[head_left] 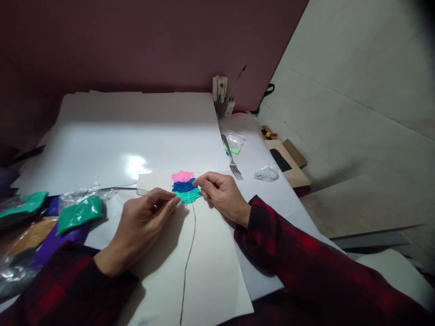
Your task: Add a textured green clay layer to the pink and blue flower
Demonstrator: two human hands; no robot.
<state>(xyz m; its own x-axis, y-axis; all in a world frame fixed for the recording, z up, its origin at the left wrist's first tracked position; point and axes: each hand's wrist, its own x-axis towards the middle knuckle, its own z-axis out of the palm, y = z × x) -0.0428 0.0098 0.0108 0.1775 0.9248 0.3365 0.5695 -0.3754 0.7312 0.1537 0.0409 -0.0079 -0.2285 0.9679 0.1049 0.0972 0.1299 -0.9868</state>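
Observation:
A sheet of off-white paper (217,262) lies before me with a dark drawn line running down it. At the line's upper end sits a textured clay patch in pink (182,175), blue (183,186) and green (189,196) bands. My left hand (144,217) pinches at the green band's left edge, thumb against forefinger. On the right side of the patch, my right hand (220,192) is closed in a pinch beside the blue and green bands. What either pinch holds is too small or hidden to make out. A clear rounded tip (142,192) shows behind my left hand.
Bags of green clay (81,213) and other colours crowd the left. Large white sheets (102,136) cover the back. A fork (233,160), a small bag with green clay (234,145) and a crumpled clear bag (267,173) lie right. A brush holder (222,108) stands behind.

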